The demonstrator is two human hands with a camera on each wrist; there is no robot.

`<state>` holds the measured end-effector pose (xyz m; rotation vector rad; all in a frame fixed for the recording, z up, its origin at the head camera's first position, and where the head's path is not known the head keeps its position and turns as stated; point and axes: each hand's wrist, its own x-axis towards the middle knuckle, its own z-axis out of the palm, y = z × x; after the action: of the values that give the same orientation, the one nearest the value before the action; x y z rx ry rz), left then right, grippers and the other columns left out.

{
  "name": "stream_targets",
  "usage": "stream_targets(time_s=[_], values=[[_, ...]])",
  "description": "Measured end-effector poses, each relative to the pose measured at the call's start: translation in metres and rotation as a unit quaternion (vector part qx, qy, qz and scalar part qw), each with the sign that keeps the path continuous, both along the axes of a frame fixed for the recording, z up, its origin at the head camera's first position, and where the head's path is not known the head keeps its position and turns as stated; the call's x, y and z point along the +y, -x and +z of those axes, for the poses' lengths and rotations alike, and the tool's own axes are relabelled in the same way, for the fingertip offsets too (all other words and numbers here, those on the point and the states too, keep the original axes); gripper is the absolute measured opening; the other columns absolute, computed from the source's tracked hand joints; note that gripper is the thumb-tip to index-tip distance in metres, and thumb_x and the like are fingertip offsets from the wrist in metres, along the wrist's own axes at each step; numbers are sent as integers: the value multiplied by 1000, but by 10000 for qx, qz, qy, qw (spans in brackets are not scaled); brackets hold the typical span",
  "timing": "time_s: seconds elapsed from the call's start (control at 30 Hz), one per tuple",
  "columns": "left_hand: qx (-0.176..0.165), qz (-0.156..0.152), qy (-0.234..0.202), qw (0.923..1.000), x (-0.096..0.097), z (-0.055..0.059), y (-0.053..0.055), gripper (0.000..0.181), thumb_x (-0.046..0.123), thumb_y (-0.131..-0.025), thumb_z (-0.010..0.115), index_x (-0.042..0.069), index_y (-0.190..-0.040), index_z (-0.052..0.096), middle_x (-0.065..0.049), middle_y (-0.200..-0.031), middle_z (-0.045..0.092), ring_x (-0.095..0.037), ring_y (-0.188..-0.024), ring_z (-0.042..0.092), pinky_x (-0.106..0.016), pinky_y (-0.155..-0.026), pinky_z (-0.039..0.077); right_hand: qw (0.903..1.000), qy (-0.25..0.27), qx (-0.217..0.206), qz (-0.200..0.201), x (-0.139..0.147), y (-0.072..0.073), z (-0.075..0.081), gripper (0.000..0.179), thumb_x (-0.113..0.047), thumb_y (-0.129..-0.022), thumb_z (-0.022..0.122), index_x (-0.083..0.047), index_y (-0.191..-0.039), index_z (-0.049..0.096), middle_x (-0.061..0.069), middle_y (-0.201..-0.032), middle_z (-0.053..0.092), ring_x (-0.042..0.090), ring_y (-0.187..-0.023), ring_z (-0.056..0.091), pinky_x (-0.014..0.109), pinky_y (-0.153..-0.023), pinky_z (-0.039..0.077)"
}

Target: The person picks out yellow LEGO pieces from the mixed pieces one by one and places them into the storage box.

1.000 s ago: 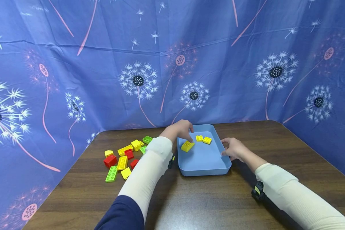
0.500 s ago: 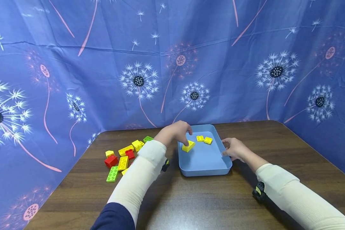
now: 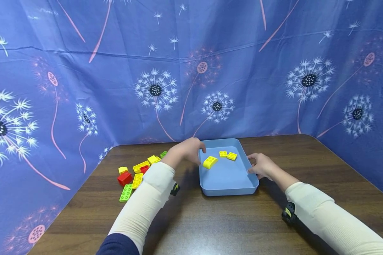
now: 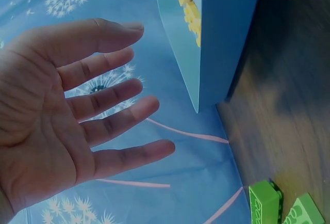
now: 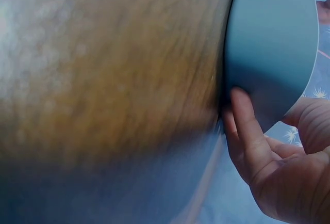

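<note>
Well, the left hand (image 3: 186, 150) is hovering just beside the left rim of the blue tray (image 3: 228, 192), its fingers spreading apart and holding nothing. Across from it, the right hand (image 3: 261, 164) is pinching the tray's right wall, fingers pressing on the outside and the thumb hooking over the rim. The tray itself is sitting on the wooden table (image 3: 207, 226), close to the flowery cloth (image 3: 115, 88).

And inside, three yellow pieces are lying: a curved brick (image 3: 210, 162) near the left wall, and two small bricks (image 3: 232, 156) sitting side by side farther back. Going by that, the work is looking nearer its start than its finish, because a bigger scatter is lying outside, left of the tray: yellow bricks (image 3: 137, 180), red bricks (image 3: 125, 178), a long green brick (image 3: 126, 192) and more. The yellow ones out there are probably counting among what is left. The left arm is covering part of the scatter, so no full count is coming from here.

Now for lettering: no brand or label is showing readably. The black wrist devices (image 3: 288, 212) are carrying yellow patches, but no legible word.
</note>
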<state>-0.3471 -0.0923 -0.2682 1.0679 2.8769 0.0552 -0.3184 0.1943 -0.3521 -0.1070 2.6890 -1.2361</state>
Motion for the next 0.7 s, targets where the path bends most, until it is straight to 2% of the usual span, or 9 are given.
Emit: stream_targets(time_s=[0.13, 0.37, 0.7], values=[[86, -54, -37, 9999, -7, 0, -3, 40, 17, -75, 82, 9, -113, 71, -3, -101, 67, -16, -83, 57, -28, -74, 50, 10000, -5, 21, 8, 1, 0, 0, 65, 8, -81, 69, 13, -138, 38, 32, -109, 56, 37, -93, 63, 43, -64, 58], [194, -85, -93, 9997, -23, -3, -10, 42, 16, -72, 84, 7, -111, 70, -5, -107, 66, -22, -101, 56, -34, -88, 48, 10000, -15, -15, -18, 1, -1, 1, 65, 9, -81, 69, 13, -138, 38, 31, -109, 56, 37, -94, 63, 43, -64, 58], [206, 81, -152, 9996, -49, -8, -19, 41, 16, -71, 86, 9, -108, 71, -6, -106, 65, -26, -104, 58, -37, -93, 46, 9999, -1, -91, -46, 1, 1, 0, 65, 8, -82, 69, 13, -139, 37, 30, -107, 57, 37, -94, 64, 44, -65, 58]])
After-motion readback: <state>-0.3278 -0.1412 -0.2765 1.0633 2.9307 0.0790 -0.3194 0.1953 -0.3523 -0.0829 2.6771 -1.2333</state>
